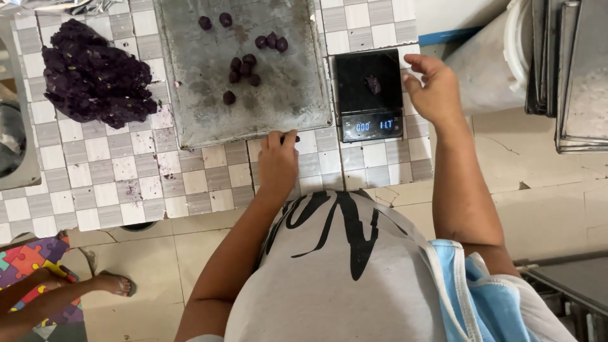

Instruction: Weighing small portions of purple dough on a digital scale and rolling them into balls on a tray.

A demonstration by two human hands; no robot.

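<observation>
Two hands: left hand [277,158] pinches a dough bit on the tabletop [126,177], right hand [434,88] open, empty beside the scale [368,95]; a nudge could skew its reading.

Everything's placed off the surface [114,174], which is covered in a grey-and-white checkered pattern with a few purple smears on it. Below it the floor [557,202] is big cream tiles, cracked and chipped in spots just past the surface's right corner. Right of the surface, a stack of metal baking trays [579,76] stands on edge, with a white plastic tub [500,57] between them. Down at the floor's lower left there's a colourful puzzle-piece mat [28,259]. Light is flat and even.
</observation>
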